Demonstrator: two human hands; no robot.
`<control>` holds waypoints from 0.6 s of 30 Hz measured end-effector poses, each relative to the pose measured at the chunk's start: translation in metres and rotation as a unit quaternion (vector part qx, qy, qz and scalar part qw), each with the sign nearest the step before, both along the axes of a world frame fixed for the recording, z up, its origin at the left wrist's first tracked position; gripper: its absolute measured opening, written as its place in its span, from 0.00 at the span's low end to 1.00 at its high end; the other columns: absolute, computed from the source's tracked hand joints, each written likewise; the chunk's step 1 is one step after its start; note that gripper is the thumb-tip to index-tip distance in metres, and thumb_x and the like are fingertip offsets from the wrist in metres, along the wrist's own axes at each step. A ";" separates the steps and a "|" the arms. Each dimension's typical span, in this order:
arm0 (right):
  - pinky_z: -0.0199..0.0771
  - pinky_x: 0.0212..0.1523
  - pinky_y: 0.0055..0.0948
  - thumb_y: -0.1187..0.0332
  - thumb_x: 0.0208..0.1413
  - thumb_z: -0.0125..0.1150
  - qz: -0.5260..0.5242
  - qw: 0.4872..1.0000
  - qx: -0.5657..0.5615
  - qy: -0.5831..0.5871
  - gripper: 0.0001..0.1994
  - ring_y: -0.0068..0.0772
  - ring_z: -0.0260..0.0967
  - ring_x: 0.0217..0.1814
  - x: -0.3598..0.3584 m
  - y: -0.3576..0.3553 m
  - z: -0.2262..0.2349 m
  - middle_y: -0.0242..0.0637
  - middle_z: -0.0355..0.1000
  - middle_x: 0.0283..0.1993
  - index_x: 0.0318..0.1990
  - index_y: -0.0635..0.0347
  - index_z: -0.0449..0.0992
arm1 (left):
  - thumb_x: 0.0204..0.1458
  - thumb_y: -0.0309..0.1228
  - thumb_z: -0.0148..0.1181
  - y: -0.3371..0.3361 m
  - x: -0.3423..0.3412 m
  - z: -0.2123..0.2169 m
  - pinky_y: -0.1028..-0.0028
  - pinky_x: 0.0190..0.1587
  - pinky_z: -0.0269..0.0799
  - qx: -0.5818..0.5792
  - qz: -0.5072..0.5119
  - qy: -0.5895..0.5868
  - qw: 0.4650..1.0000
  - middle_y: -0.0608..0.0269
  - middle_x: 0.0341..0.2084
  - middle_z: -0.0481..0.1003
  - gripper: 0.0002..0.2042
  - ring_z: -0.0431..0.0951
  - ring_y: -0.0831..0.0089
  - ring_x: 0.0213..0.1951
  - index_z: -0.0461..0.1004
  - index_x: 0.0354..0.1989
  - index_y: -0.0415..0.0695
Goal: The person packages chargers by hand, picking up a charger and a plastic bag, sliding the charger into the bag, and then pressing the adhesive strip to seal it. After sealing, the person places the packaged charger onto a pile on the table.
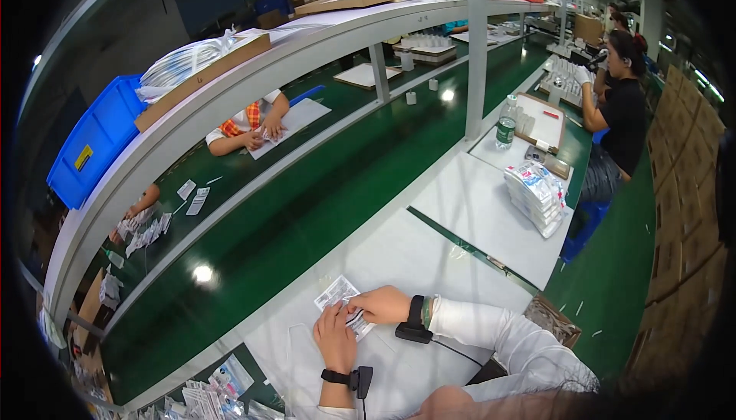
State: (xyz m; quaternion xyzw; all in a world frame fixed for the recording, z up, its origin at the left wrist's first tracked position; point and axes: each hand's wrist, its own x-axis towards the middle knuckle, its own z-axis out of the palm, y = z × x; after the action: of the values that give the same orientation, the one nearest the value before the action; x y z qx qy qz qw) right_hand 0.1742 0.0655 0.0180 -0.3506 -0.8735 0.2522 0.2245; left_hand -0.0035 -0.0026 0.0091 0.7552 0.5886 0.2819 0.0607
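Observation:
A small white packet with dark print [335,290] lies on the white work board [291,351] in front of me. My left hand [335,333] rests on its lower left part, fingers bent and close together at the surface. From the right, my right hand [385,304] reaches across the packet with curled fingers, its tips meeting the left fingertips. Both hands grip the packet at its middle and hide much of it. Black straps with small boxes and cables sit on both wrists.
A pile of printed packets [218,403] lies at lower left. To the right stand a stack of bagged packets [535,196], a water bottle [506,125] and a tray [543,117]. A green conveyor belt [307,217] runs beyond the board, under a shelf with a blue bin [96,140]. Co-workers sit nearby.

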 end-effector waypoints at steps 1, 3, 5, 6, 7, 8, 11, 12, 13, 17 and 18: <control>0.71 0.30 0.41 0.71 0.48 0.53 -0.002 1.000 -0.002 0.001 0.11 0.41 0.74 0.35 0.000 0.000 0.000 0.30 0.75 0.36 0.41 0.48 0.71 | 0.43 0.20 0.51 0.000 0.000 -0.001 0.59 0.62 0.52 0.007 -0.001 0.004 1.000 0.64 0.56 0.68 0.22 0.63 0.61 0.61 0.72 0.51 0.45; 0.71 0.30 0.41 0.71 0.48 0.53 -0.001 1.000 -0.003 0.002 0.11 0.41 0.74 0.35 0.000 0.000 -0.001 0.30 0.75 0.36 0.41 0.48 0.71 | 0.42 0.20 0.50 0.000 -0.001 -0.002 0.59 0.62 0.52 0.015 0.000 0.009 1.000 0.63 0.55 0.68 0.23 0.64 0.60 0.60 0.72 0.51 0.44; 0.71 0.30 0.41 0.71 0.48 0.53 -0.003 1.000 -0.008 0.001 0.11 0.41 0.74 0.35 0.000 0.000 -0.002 0.31 0.75 0.36 0.41 0.48 0.71 | 0.43 0.21 0.50 0.000 -0.001 -0.004 0.59 0.61 0.53 0.021 -0.005 0.008 1.000 0.63 0.55 0.68 0.23 0.64 0.60 0.60 0.71 0.51 0.44; 0.71 0.30 0.41 0.71 0.48 0.53 -0.004 1.000 -0.010 0.000 0.11 0.41 0.74 0.35 0.000 0.000 -0.002 0.31 0.75 0.36 0.41 0.48 0.71 | 0.43 0.21 0.50 0.000 -0.002 -0.004 0.59 0.61 0.53 0.023 -0.007 0.008 1.000 0.62 0.55 0.68 0.23 0.64 0.60 0.60 0.71 0.51 0.44; 0.71 0.30 0.41 0.71 0.48 0.53 -0.002 1.000 -0.011 0.001 0.11 0.41 0.74 0.35 -0.001 -0.001 -0.003 0.31 0.75 0.36 0.41 0.48 0.71 | 0.43 0.21 0.50 -0.001 -0.003 -0.004 0.59 0.61 0.53 0.023 -0.005 0.009 1.000 0.62 0.55 0.68 0.23 0.64 0.60 0.60 0.71 0.51 0.44; 0.71 0.30 0.41 0.71 0.48 0.53 -0.002 1.000 -0.011 -0.004 0.11 0.41 0.74 0.35 0.000 -0.001 0.000 0.31 0.75 0.36 0.41 0.48 0.71 | 0.43 0.21 0.50 -0.001 -0.002 -0.004 0.59 0.61 0.53 0.021 -0.004 0.011 1.000 0.62 0.55 0.68 0.23 0.64 0.60 0.60 0.71 0.51 0.44; 0.71 0.30 0.41 0.71 0.48 0.53 -0.002 1.000 -0.011 -0.013 0.11 0.41 0.74 0.35 0.000 -0.002 0.004 0.31 0.75 0.36 0.41 0.48 0.71 | 0.43 0.21 0.50 -0.001 -0.001 -0.003 0.59 0.61 0.53 0.017 0.001 0.017 1.000 0.62 0.55 0.68 0.23 0.64 0.59 0.60 0.71 0.52 0.44; 0.71 0.30 0.41 0.71 0.48 0.53 -0.001 1.000 -0.010 -0.009 0.11 0.41 0.74 0.35 0.001 -0.001 0.003 0.31 0.75 0.36 0.41 0.48 0.71 | 0.43 0.21 0.50 -0.001 -0.001 -0.002 0.59 0.61 0.53 0.016 0.000 0.016 1.000 0.62 0.55 0.68 0.23 0.64 0.59 0.60 0.71 0.52 0.44; 0.72 0.30 0.41 0.71 0.48 0.53 0.000 1.000 -0.009 -0.004 0.11 0.41 0.74 0.35 0.001 -0.001 0.001 0.31 0.75 0.36 0.41 0.48 0.71 | 0.43 0.21 0.50 -0.001 0.000 -0.001 0.59 0.61 0.53 0.015 -0.001 0.015 1.000 0.62 0.55 0.68 0.23 0.64 0.59 0.60 0.71 0.52 0.44; 0.72 0.31 0.41 0.71 0.48 0.53 0.002 1.000 -0.007 0.014 0.11 0.41 0.74 0.35 0.002 0.000 -0.002 0.31 0.75 0.36 0.41 0.48 0.71 | 0.43 0.21 0.51 -0.001 0.001 0.000 0.59 0.62 0.53 0.012 0.000 0.011 1.000 0.61 0.55 0.68 0.23 0.64 0.59 0.60 0.71 0.52 0.44; 0.72 0.31 0.41 0.71 0.48 0.53 0.002 1.000 -0.006 0.021 0.11 0.42 0.74 0.35 0.002 -0.001 -0.002 0.32 0.75 0.36 0.41 0.48 0.71 | 0.43 0.21 0.51 -0.001 0.001 0.000 0.59 0.62 0.53 0.011 0.000 0.010 1.000 0.61 0.55 0.68 0.23 0.64 0.59 0.60 0.71 0.52 0.44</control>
State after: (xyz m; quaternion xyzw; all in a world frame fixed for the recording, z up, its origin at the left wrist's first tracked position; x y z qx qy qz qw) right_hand 0.1760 0.0650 0.0160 -0.3443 -0.8679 0.2654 0.2404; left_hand -0.0028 -0.0032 0.0091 0.7585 0.5862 0.2809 0.0460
